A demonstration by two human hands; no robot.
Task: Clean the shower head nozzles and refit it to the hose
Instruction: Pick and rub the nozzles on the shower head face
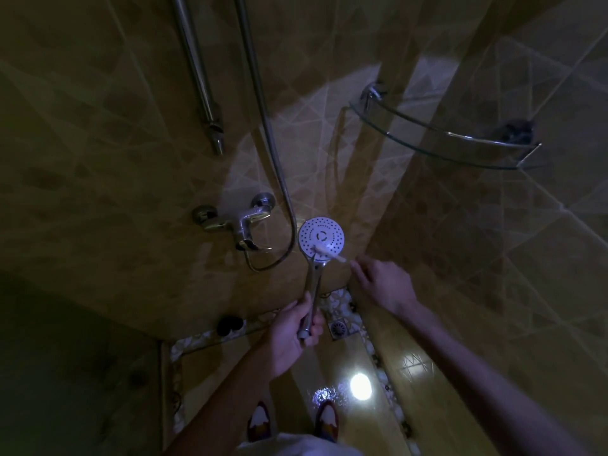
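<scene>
The round white shower head (321,237) faces me, lit by a torch beam, with its chrome handle pointing down. My left hand (296,330) grips the lower end of that handle. A small brush (325,253) lies across the lower part of the nozzle face; my right hand (381,284) holds its thin handle by the fingertips. The metal hose (283,192) hangs down the wall and loops under the mixer tap (240,222); its free end is not clear in the dark.
A chrome riser rail (200,80) runs down the tiled wall. A glass corner shelf (441,133) carries a dark object at the right. On the floor are a drain (339,329), a bright light reflection and my two shoes. A dark lump sits at the wall's base.
</scene>
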